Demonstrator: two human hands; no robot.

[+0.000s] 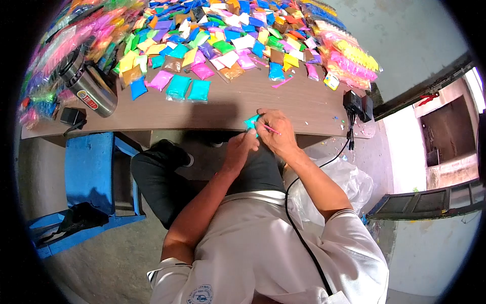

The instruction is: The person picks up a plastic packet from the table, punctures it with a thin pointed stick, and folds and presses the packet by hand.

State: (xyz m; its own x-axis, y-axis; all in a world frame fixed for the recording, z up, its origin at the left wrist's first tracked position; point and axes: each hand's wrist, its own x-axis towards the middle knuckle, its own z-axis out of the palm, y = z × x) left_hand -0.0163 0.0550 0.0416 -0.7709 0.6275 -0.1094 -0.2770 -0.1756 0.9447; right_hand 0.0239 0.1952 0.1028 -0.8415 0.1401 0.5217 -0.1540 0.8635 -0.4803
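Observation:
Just off the table's front edge, my two hands meet over a small teal packet (251, 121). My left hand (240, 149) is closed, pinching the packet's lower end between thumb and fingers. My right hand (278, 133) is closed around a thin pink stick (272, 129), its fingers against the packet's right side. Where the stick's tip ends is hard to make out. On the tabletop nearby lie two teal packets (178, 88), a blue packet (276, 72) and a loose pink strip (282, 82).
Colourful packets (223, 35) are heaped along the back of the brown table (228, 115). A steel flask (91, 86) and a black adapter (73, 117) stand left; another black device with a cable (358, 105) sits right. A blue chair (88, 172) is at left, a clear plastic bag (349, 185) at right.

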